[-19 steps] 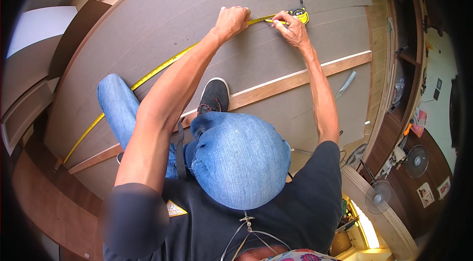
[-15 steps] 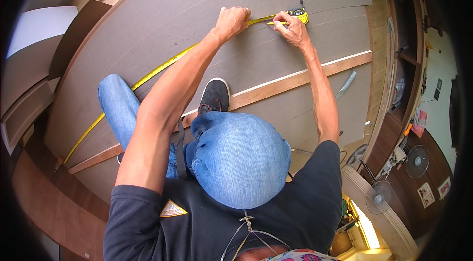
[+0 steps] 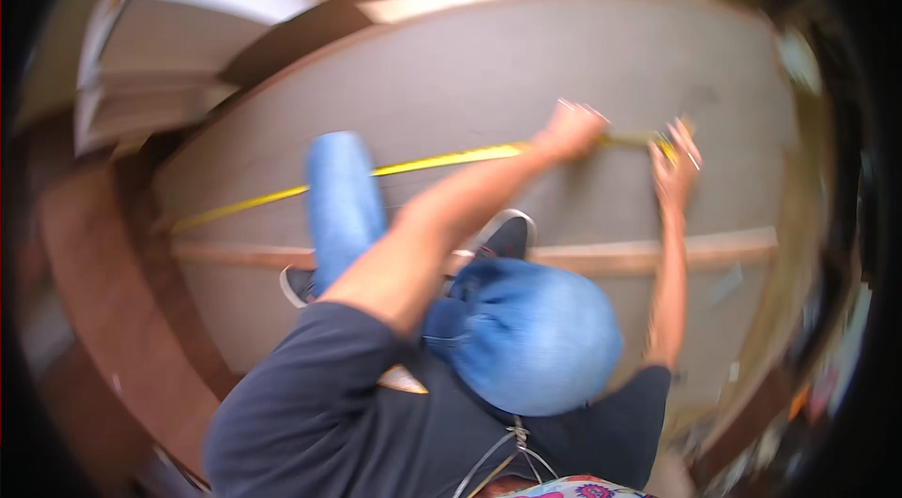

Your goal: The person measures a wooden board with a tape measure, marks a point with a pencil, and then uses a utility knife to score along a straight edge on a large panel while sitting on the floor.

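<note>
A yellow tape measure blade (image 3: 442,160) stretches over the large grey-brown board (image 3: 470,56), from its left edge, across my bent left leg, toward the right. My left hand (image 3: 571,130) is closed on the blade, pressing down near the board. At the blade's right end my right hand (image 3: 675,169) is curled about the tape measure's case, whose yellow shows between the fingers. Motion smears that hand, and I cannot make out whether a pencil is still in it.
A long wooden strip (image 3: 611,258) lies across the board, passing beneath my shoe (image 3: 505,237). My denim-covered knee (image 3: 536,338) rises before my chest. Brown panels (image 3: 122,282) stand at the left, with white and grey boards (image 3: 188,38) stacked at the far left.
The view has swung, shifting everything and blurring the picture. My right hand has gone from holding a yellow pencil beside the tape case to gripping the case. My left hand stays on the blade.
</note>
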Tool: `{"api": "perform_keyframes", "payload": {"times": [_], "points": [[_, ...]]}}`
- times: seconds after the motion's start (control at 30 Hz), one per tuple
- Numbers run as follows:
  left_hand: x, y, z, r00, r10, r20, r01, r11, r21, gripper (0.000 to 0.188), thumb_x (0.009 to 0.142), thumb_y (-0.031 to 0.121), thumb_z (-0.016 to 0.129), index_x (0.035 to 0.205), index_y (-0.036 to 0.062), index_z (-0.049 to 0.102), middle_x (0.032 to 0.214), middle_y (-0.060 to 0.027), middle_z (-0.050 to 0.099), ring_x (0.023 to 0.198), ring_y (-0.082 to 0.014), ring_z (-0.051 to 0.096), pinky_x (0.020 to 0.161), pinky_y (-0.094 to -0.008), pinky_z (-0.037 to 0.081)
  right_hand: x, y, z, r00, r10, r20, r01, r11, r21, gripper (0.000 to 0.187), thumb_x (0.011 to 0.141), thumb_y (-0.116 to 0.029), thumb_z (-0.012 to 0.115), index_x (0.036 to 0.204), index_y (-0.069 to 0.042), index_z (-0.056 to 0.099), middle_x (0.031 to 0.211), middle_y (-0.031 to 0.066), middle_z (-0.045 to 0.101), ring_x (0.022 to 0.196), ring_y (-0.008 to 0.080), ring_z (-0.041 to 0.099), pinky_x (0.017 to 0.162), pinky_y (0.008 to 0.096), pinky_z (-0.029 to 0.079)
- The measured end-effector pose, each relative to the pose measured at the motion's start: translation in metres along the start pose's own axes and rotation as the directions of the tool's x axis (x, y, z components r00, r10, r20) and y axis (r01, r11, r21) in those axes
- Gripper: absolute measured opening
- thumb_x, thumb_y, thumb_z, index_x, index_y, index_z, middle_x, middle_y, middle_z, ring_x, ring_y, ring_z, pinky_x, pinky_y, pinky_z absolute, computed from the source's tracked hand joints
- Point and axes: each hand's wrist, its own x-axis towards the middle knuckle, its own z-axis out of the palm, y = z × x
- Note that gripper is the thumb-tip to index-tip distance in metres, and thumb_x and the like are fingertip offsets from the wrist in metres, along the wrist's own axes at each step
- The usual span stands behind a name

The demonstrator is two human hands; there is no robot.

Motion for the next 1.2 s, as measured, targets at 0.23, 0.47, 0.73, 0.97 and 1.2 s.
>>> {"api": "perform_keyframes", "payload": {"times": [0.23, 0.47, 0.73, 0.97, 1.2], "points": [[-0.021, 0.006, 0.032, 1.0, 0.001, -0.023, -0.002, 0.999, -0.048, 0.012, 0.08, 0.016, 0.062, 0.088, 0.0091, 0.069, 0.086, -0.014, 0.072, 0.086, -0.0332, 0.071, 0.086, -0.0574, 0.048, -0.022, 0.045, 0.014, 0.979, -0.123, 0.162, 0.122, 0.992, 0.016, 0.056, 0.093, -0.011, 0.064, 0.144, -0.006, 0.042, 0.148, 0.0163, 0.046, 0.136, 0.0343, 0.041, 0.113, 0.0449, 0.03], [-0.076, 0.028, 0.033, 0.988, -0.151, -0.044, 0.13, 0.942, -0.309, 0.023, 0.091, 0.024, 0.055, 0.088, 0.0033, 0.063, 0.078, -0.0208, 0.069, 0.078, -0.0411, 0.069, 0.074, -0.0546, 0.052, -0.011, 0.054, -0.011, 0.881, -0.089, 0.464, 0.065, 0.996, 0.066, 0.059, 0.093, -0.008, 0.061, 0.147, -0.006, 0.037, 0.147, 0.0195, 0.044, 0.133, 0.0381, 0.04, 0.112, 0.0476, 0.03], [-0.215, -0.07, -0.084, 0.961, -0.235, 0.149, 0.271, 0.912, -0.309, 0.027, 0.095, 0.028, 0.052, 0.107, 0.0124, 0.071, 0.093, -0.0142, 0.072, 0.087, -0.0325, 0.07, 0.079, -0.0459, 0.054, 0.028, -0.016, -0.071, 0.809, -0.124, 0.574, 0.119, 0.992, 0.046, 0.058, 0.095, -0.013, 0.058, 0.149, -0.007, 0.035, 0.143, 0.0233, 0.046, 0.129, 0.0389, 0.045, 0.11, 0.0496, 0.03], [-0.274, -0.079, -0.23, 0.835, -0.296, 0.465, 0.477, 0.81, -0.341, 0.029, 0.098, 0.026, 0.049, 0.111, 0.0084, 0.069, 0.086, -0.0085, 0.069, 0.08, -0.0224, 0.068, 0.075, -0.041, 0.054, 0.082, -0.09, -0.095, 0.729, -0.185, 0.659, 0.133, 0.983, 0.129, 0.055, 0.1, -0.021, 0.054, 0.149, -0.004, 0.035, 0.143, 0.0232, 0.047, 0.13, 0.0385, 0.046, 0.112, 0.048, 0.03], [-0.283, -0.085, -0.214, 0.94, -0.3, 0.163, 0.339, 0.871, -0.354, 0.026, 0.091, 0.017, 0.054, 0.111, 0.0067, 0.068, 0.09, -0.0119, 0.07, 0.082, -0.0259, 0.068, 0.073, -0.0422, 0.052, 0.086, -0.203, -0.109, 0.717, -0.335, 0.612, 0.232, 0.942, 0.244, 0.052, 0.101, -0.022, 0.054, 0.146, -0.002, 0.038, 0.138, 0.0241, 0.051, 0.125, 0.0393, 0.05, 0.106, 0.0475, 0.037]]}}
